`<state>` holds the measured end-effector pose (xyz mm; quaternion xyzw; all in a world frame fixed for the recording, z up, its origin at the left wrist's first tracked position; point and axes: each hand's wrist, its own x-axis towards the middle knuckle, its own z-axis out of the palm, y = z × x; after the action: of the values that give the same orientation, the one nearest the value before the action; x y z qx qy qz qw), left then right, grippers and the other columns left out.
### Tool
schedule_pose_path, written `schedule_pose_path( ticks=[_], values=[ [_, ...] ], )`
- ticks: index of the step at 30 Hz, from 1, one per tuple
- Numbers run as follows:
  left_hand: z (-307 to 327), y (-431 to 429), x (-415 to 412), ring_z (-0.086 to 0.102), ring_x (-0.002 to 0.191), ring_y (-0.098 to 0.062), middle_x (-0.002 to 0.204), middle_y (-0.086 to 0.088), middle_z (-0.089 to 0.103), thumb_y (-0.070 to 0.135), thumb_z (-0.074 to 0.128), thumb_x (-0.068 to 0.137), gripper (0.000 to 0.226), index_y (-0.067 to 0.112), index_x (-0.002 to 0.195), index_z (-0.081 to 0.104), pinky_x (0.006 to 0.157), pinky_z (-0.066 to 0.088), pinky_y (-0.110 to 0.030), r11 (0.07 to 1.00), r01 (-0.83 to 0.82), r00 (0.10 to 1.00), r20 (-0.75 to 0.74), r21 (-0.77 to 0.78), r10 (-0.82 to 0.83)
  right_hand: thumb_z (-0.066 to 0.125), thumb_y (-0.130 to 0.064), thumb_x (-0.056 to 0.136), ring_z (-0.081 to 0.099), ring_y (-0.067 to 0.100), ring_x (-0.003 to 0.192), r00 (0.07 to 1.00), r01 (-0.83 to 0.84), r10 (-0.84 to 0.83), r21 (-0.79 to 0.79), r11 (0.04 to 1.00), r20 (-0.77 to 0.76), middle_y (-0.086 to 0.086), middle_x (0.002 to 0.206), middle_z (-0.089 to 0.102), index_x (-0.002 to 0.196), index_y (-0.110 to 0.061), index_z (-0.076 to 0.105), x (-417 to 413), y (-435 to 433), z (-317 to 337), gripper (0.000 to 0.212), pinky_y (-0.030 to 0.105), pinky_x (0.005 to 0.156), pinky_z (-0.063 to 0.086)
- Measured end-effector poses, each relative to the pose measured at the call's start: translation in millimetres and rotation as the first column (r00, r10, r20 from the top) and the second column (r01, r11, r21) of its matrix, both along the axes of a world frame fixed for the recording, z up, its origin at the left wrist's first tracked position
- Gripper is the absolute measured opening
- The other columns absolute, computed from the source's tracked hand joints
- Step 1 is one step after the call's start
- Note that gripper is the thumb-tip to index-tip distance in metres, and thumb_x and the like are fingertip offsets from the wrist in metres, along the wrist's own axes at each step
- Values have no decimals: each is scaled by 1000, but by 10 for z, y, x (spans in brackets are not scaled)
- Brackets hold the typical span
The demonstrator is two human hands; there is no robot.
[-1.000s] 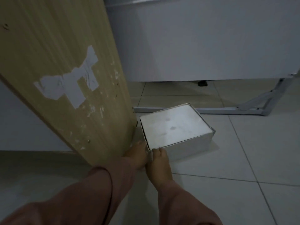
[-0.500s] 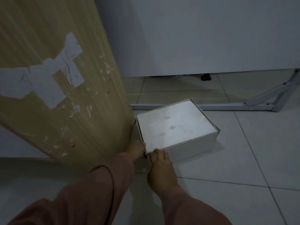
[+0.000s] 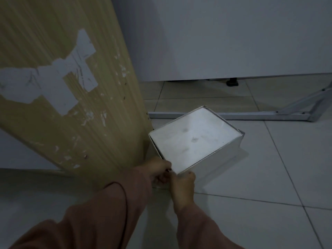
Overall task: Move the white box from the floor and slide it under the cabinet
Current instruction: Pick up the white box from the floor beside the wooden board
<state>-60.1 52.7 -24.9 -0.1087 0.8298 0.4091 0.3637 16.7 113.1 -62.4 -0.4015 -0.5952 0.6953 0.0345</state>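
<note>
A white box point(image 3: 195, 139) sits on the tiled floor, turned at an angle, its left edge close against a wooden panel. My left hand point(image 3: 159, 170) grips the box's near corner from the left side. My right hand point(image 3: 183, 184) holds the same corner from the front, fingers curled on the box's lower edge. Behind it, the white cabinet point(image 3: 233, 38) hangs above the floor with a dark gap point(image 3: 197, 81) beneath it. Both sleeves are pinkish brown.
A tall wooden panel point(image 3: 80, 97) with torn white tape stands at the left. A white metal frame bar point(image 3: 251, 115) lies on the floor between box and cabinet, with a diagonal brace at right. A small black foot point(image 3: 232, 83) shows under the cabinet.
The view has dropped closer to the box. Both hands have curled tighter around the near corner, and the box looks turned slightly, its near corner raised a little.
</note>
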Motion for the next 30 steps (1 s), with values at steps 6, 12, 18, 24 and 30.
schedule_pose_path(
  ticks=[6, 12, 18, 24, 30],
  values=[
    [-56, 70, 143, 31, 27, -11, 52, -5, 39, 9, 50, 81, 26, 12, 56, 45, 40, 20, -10, 993, -107, 992, -68, 45, 110, 63, -32, 73, 58, 36, 108, 995, 28, 1, -280, 960, 103, 22, 124, 55, 118, -8, 37, -33, -57, 6, 58, 51, 96, 50],
    [-85, 195, 395, 31, 14, -4, 32, -1, 39, 2, 42, 88, 36, 10, 53, 38, 29, 19, -3, 973, -164, 984, -38, 160, 172, 49, -27, 58, 59, 41, 100, 962, 271, -241, -359, 893, 127, 22, 115, 55, 100, -23, 34, -50, -77, -138, 45, 59, 91, 51],
    [-172, 180, 558, 33, 27, -9, 50, -3, 35, 10, 45, 83, 32, 12, 52, 35, 35, 23, -11, 951, -213, 977, 46, 226, 208, 44, -15, 66, 54, 38, 114, 966, 260, -244, -299, 918, 89, 16, 140, 42, 147, -31, 15, 53, 23, -25, 88, 56, 97, 49],
    [-346, -98, 217, 68, 87, -31, 96, -12, 72, 41, 60, 67, 47, 9, 100, 67, 83, 58, -47, 884, -398, 903, -66, 244, 425, 42, -7, 74, 49, 40, 121, 962, 267, -246, -216, 939, 120, 20, 145, 42, 150, -18, 16, 69, 94, 38, 81, 51, 104, 45],
    [-500, -375, -348, 58, 114, -30, 124, -7, 63, 54, 64, 62, 77, 15, 128, 57, 107, 43, -46, 869, -381, 859, -228, 314, 459, 45, 0, 70, 56, 32, 93, 960, 269, -278, -336, 903, 20, 13, 116, 53, 133, -17, 38, 161, 175, -69, 65, 51, 88, 55]
  ],
)
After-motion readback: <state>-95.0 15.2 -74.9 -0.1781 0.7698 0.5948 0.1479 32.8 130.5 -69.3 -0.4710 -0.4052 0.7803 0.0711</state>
